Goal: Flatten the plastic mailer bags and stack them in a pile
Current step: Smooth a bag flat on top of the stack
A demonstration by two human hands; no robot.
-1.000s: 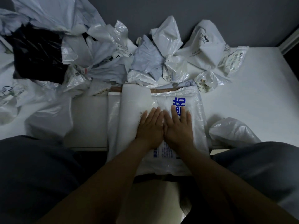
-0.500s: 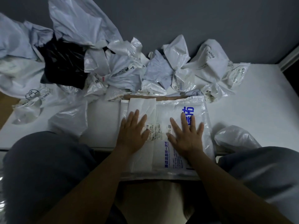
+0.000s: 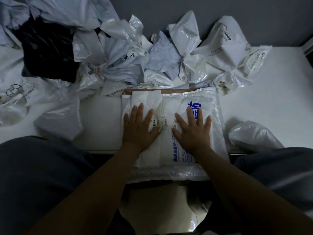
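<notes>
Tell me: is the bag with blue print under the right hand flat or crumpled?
Flat. The blue-printed bag lies spread on the stack, the right hand pressing it with straight fingers; the left hand presses beside it.

A white table (image 3: pixel 274 102) is carrying everything. A heap of crumpled bags (image 3: pixel 169 56) is sprawling along its far side, with a black bag (image 3: pixel 47 53) lying among them at the left. A flat pile (image 3: pixel 171 106) is sitting at the near edge, overhanging it, on a brown sheet (image 3: pixel 177 90). A loose bag (image 3: pixel 250 134) is lying just right of the pile, and a grey bag (image 3: pixel 59 117) is lying to its left.
</notes>
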